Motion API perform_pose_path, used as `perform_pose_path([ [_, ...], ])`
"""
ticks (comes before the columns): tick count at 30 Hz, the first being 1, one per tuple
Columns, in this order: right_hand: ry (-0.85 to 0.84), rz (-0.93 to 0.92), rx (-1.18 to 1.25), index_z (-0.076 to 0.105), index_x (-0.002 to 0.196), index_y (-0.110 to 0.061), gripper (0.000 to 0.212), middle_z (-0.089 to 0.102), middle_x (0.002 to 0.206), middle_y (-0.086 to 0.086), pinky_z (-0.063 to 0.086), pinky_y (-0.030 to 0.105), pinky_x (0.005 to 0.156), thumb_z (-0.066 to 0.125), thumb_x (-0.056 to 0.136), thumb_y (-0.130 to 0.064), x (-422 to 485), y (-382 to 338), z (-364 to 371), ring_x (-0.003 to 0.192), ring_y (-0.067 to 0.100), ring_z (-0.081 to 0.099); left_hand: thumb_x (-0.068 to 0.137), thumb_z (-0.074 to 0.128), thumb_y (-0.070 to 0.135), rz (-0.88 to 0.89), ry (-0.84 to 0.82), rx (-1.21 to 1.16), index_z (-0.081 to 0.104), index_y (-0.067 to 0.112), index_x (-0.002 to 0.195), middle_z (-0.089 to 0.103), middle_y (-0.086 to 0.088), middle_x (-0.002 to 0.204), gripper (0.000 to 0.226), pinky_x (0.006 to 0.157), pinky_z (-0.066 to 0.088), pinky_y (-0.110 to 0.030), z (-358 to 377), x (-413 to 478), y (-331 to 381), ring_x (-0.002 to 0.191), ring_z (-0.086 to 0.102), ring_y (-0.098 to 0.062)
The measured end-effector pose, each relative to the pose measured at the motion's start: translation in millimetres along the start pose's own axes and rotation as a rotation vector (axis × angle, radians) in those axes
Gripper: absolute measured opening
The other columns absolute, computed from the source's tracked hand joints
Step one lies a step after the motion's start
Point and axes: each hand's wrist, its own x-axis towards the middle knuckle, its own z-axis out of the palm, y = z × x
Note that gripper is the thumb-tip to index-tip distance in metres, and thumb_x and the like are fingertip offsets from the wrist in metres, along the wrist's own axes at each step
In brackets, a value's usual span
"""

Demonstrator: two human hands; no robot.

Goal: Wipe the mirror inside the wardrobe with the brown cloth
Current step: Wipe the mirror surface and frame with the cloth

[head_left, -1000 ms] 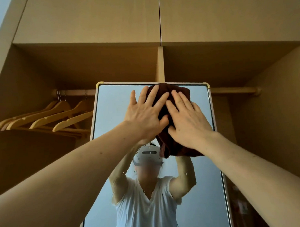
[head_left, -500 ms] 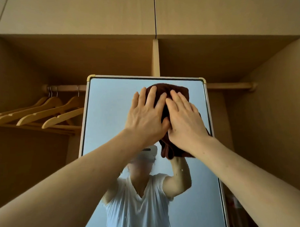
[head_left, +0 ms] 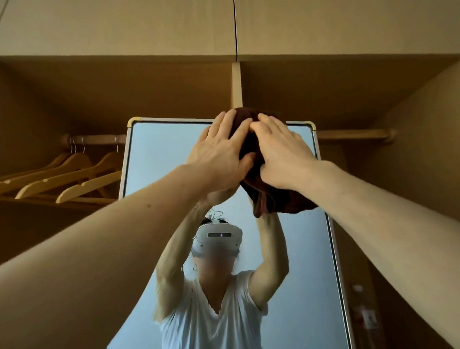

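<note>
Bunching brown cloth [head_left: 276,201] partly hides the mirror [head_left: 158,161].

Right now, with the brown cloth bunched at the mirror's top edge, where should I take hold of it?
Take the brown cloth by its thick middle wad, coming straight at the mirror from the front, where the left hand and right hand press it flat. Its lower folds hang loose below the right wrist; gripped there, it would probably trail rather than wipe.
</note>
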Motion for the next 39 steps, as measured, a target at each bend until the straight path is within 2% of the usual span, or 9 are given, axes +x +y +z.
perform_pose_path([
  [7,0.046,0.032,-0.063,0.006,0.150,-0.011,0.082,-0.001,0.158,0.014,0.011,0.044,0.118,0.060,0.087,-0.020,-64.3,-12.5,40.5,0.145,0.031,-0.002,0.094,0.028,0.045,0.105,0.024,-0.029,0.011,0.021,0.153,0.001,-0.012,0.160,0.065,0.118,0.005,-0.039,24.1,-57.5,15.4,0.147,-0.004,-0.027],
  [10,0.031,-0.003,-0.149,0.032,0.142,0.001,0.081,0.025,0.149,0.029,0.033,0.052,0.107,0.073,0.076,-0.017,-98.6,-8.9,58.7,0.137,0.045,0.025,0.093,0.026,0.047,0.186,0.027,-0.032,0.020,0.017,0.151,0.012,-0.016,0.158,0.065,0.118,0.011,-0.043,37.8,-87.6,23.0,0.147,0.006,-0.031],
  [12,0.027,0.004,-0.184,0.039,0.138,0.004,0.077,0.033,0.143,0.033,0.040,0.055,0.100,0.075,0.073,-0.016,-103.3,-4.6,59.1,0.132,0.049,0.034,0.094,0.024,0.047,0.196,-0.008,-0.023,0.020,0.018,0.151,0.012,-0.016,0.158,0.064,0.117,0.010,-0.042,40.6,-89.8,23.4,0.147,0.006,-0.031],
  [15,-0.006,-0.010,-0.200,0.011,0.148,0.000,0.075,0.008,0.153,0.029,0.024,0.050,0.113,0.055,0.090,-0.020,-86.0,-2.0,44.8,0.142,0.044,0.010,0.096,0.020,0.048,0.186,-0.015,0.017,0.012,0.021,0.153,0.004,-0.014,0.160,0.064,0.117,0.003,-0.039,29.4,-68.6,23.6,0.147,0.001,-0.029],
  [17,0.013,0.024,-0.206,0.002,0.149,-0.004,0.072,0.000,0.155,0.024,0.018,0.047,0.115,0.047,0.094,-0.020,-64.5,4.8,32.6,0.143,0.040,0.003,0.098,0.023,0.045,0.140,-0.051,0.039,0.003,0.024,0.153,-0.006,-0.010,0.160,0.062,0.117,-0.001,-0.037,21.5,-41.0,25.6,0.147,-0.007,-0.025],
  [23,0.003,0.104,-0.116,0.005,0.149,-0.009,0.078,0.002,0.157,0.017,0.016,0.047,0.116,0.056,0.090,-0.016,-17.5,36.5,4.5,0.145,0.032,0.002,0.098,0.029,0.043,0.049,-0.127,0.025,0.000,0.026,0.153,-0.010,-0.007,0.160,0.064,0.118,0.002,-0.040,6.5,27.6,44.6,0.147,-0.011,-0.025],
  [29,0.033,0.153,-0.119,0.006,0.148,-0.007,0.078,0.002,0.156,0.020,0.018,0.045,0.115,0.057,0.090,-0.020,-53.7,24.7,21.4,0.144,0.035,0.004,0.099,0.028,0.040,0.132,-0.071,-0.003,0.001,0.023,0.153,-0.009,-0.008,0.160,0.062,0.118,0.002,-0.039,20.6,-5.7,53.9,0.147,-0.010,-0.025],
  [34,-0.039,0.113,-0.167,0.006,0.148,-0.007,0.068,0.002,0.156,0.023,0.025,0.043,0.113,0.045,0.096,-0.027,-111.3,28.6,37.2,0.143,0.037,0.007,0.099,0.026,0.044,0.237,-0.140,0.036,-0.006,0.026,0.152,-0.016,-0.007,0.159,0.064,0.118,-0.003,-0.038,36.4,-51.0,65.1,0.146,-0.016,-0.023],
  [39,-0.057,0.131,-0.162,0.009,0.147,-0.008,0.070,0.007,0.155,0.020,0.028,0.043,0.108,0.050,0.093,-0.021,-72.9,45.7,18.1,0.143,0.034,0.010,0.099,0.029,0.044,0.207,-0.114,0.064,-0.003,0.026,0.152,-0.010,-0.006,0.160,0.065,0.119,0.002,-0.039,27.3,-8.7,63.5,0.147,-0.009,-0.023],
])
